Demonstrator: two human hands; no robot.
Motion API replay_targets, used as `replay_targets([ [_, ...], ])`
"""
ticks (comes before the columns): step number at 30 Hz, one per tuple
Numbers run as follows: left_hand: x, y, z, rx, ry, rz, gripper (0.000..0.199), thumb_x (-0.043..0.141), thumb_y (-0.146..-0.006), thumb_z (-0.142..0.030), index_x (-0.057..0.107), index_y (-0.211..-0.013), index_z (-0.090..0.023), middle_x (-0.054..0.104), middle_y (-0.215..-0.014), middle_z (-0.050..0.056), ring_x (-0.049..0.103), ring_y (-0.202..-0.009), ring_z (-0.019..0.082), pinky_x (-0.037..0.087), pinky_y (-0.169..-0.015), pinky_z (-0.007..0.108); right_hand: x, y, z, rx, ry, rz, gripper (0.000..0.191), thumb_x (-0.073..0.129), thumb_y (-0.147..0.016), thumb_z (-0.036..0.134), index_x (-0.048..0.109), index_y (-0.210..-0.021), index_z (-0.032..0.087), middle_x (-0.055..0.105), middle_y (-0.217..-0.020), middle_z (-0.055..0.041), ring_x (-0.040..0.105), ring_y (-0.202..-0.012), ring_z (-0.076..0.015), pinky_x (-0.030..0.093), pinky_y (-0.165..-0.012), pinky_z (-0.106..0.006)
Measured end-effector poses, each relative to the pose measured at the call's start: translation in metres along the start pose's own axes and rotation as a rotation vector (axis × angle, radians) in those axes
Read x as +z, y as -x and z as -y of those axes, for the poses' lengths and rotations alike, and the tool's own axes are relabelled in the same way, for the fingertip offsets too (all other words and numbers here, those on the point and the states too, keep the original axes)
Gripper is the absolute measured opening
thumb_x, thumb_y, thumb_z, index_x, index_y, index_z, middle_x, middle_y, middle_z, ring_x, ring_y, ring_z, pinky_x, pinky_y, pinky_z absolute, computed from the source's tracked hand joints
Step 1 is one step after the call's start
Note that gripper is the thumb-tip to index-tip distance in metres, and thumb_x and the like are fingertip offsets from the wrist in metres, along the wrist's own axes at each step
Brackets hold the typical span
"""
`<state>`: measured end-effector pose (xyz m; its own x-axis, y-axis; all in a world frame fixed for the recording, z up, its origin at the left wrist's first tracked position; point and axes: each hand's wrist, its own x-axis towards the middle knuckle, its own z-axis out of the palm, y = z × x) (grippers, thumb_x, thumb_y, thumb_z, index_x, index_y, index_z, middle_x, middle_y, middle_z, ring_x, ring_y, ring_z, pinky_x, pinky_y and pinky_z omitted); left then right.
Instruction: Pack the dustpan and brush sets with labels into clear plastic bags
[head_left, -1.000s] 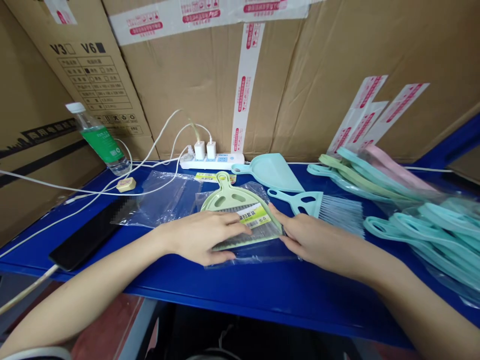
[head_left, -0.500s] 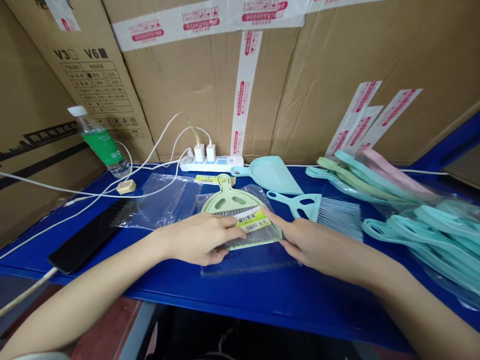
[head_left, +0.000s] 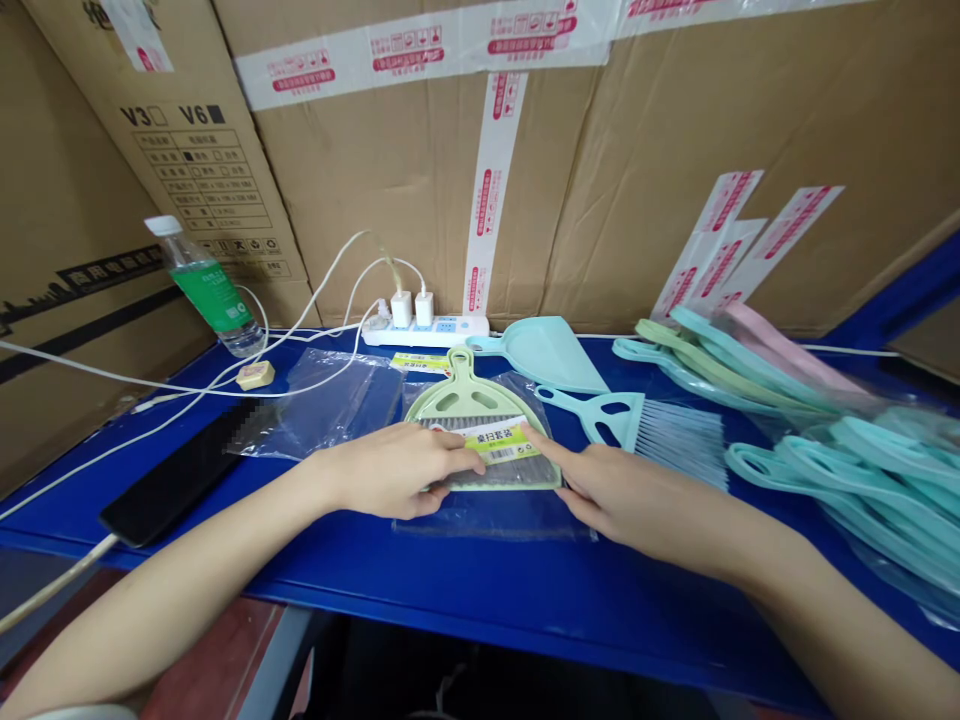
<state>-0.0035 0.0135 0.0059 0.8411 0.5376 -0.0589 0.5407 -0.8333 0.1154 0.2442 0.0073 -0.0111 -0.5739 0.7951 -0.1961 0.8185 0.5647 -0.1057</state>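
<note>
A pale green dustpan [head_left: 510, 487] lies on a clear plastic bag, its handle pointing away from me. Nested in it is a matching small brush [head_left: 459, 402] with grey bristles. Across the bristles rests a yellow-and-white label card [head_left: 495, 441]. My left hand [head_left: 401, 468] grips the dustpan's left side, fingers bent over the bristles and touching the card's left end. On the other side, my right hand [head_left: 600, 475] holds the dustpan's right edge, its index finger on the card's right end. The clear bag [head_left: 495, 520] spreads out beneath the dustpan.
Behind lie a light blue dustpan [head_left: 547, 352] and a blue brush [head_left: 615, 415]. Bagged turquoise dustpans [head_left: 847, 490] pile up at right. A power strip [head_left: 457, 328], bottle [head_left: 214, 295], black phone [head_left: 169, 485], loose cables and another clear bag [head_left: 337, 395] occupy the left and back.
The dustpan has turned slightly, so its front edge lies more level. The label card has also become straighter across the bristles. Both hands keep their places at its sides.
</note>
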Motion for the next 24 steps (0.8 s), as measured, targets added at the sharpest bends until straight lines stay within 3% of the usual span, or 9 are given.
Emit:
replay_targets([
  [8, -0.001, 0.0, -0.003, 0.001, -0.112, 0.026, 0.039, 0.057, -0.084, -0.008, 0.058, -0.121, -0.019, 0.07, -0.1, 0.005, 0.068, -0.078, 0.018, 0.049, -0.062, 0.026, 0.001, 0.0, 0.0, -0.071, 0.075, -0.056, 0.06, 0.044, -0.087, 0.009, 0.04, -0.147, 0.016, 0.061, -0.067, -0.0019, 0.057, -0.054, -0.0147, 0.034, -0.049, -0.023],
  [12, 0.001, 0.0, -0.006, 0.036, -0.215, -0.006, 0.035, 0.053, -0.084, -0.006, 0.06, -0.117, -0.016, 0.07, -0.095, 0.005, 0.067, -0.072, 0.017, 0.047, -0.058, 0.027, -0.002, -0.001, 0.002, -0.128, 0.177, -0.133, 0.056, 0.049, -0.085, 0.009, 0.05, -0.14, 0.017, 0.069, -0.071, -0.0048, 0.064, -0.061, -0.0189, 0.035, -0.052, -0.026],
  [17, 0.008, -0.003, -0.01, 0.228, -0.338, -0.131, 0.01, 0.056, -0.085, -0.013, 0.066, -0.089, -0.014, 0.067, -0.076, 0.002, 0.06, -0.06, 0.016, 0.046, -0.053, 0.029, -0.004, -0.004, 0.006, -0.158, 0.161, -0.235, 0.041, 0.053, -0.085, 0.01, 0.061, -0.124, 0.019, 0.074, -0.082, -0.0051, 0.068, -0.069, -0.0219, 0.036, -0.054, -0.028],
  [19, 0.012, -0.004, -0.013, 0.284, -0.407, -0.224, 0.013, 0.054, -0.087, -0.014, 0.064, -0.079, -0.015, 0.064, -0.07, 0.001, 0.058, -0.056, 0.015, 0.045, -0.051, 0.028, -0.002, -0.007, 0.008, -0.182, 0.149, -0.301, 0.03, 0.052, -0.086, 0.01, 0.064, -0.111, 0.019, 0.074, -0.088, -0.0058, 0.069, -0.073, -0.0216, 0.037, -0.055, -0.028],
  [22, 0.02, -0.005, -0.017, 0.287, -0.564, -0.366, 0.021, 0.046, -0.09, -0.008, 0.066, -0.083, -0.013, 0.062, -0.066, 0.001, 0.057, -0.054, 0.014, 0.045, -0.048, 0.027, 0.0, -0.01, 0.009, -0.227, 0.172, -0.414, 0.015, 0.051, -0.086, 0.009, 0.064, -0.088, 0.018, 0.071, -0.083, -0.0047, 0.066, -0.071, -0.0195, 0.036, -0.054, -0.028],
  [24, 0.025, -0.006, -0.02, 0.247, -0.653, -0.407, 0.025, 0.043, -0.091, -0.005, 0.067, -0.089, -0.01, 0.065, -0.069, 0.004, 0.06, -0.056, 0.015, 0.047, -0.047, 0.026, 0.001, -0.011, 0.009, -0.257, 0.197, -0.479, 0.017, 0.049, -0.088, 0.009, 0.06, -0.078, 0.018, 0.066, -0.074, -0.0028, 0.062, -0.065, -0.0173, 0.033, -0.052, -0.028],
])
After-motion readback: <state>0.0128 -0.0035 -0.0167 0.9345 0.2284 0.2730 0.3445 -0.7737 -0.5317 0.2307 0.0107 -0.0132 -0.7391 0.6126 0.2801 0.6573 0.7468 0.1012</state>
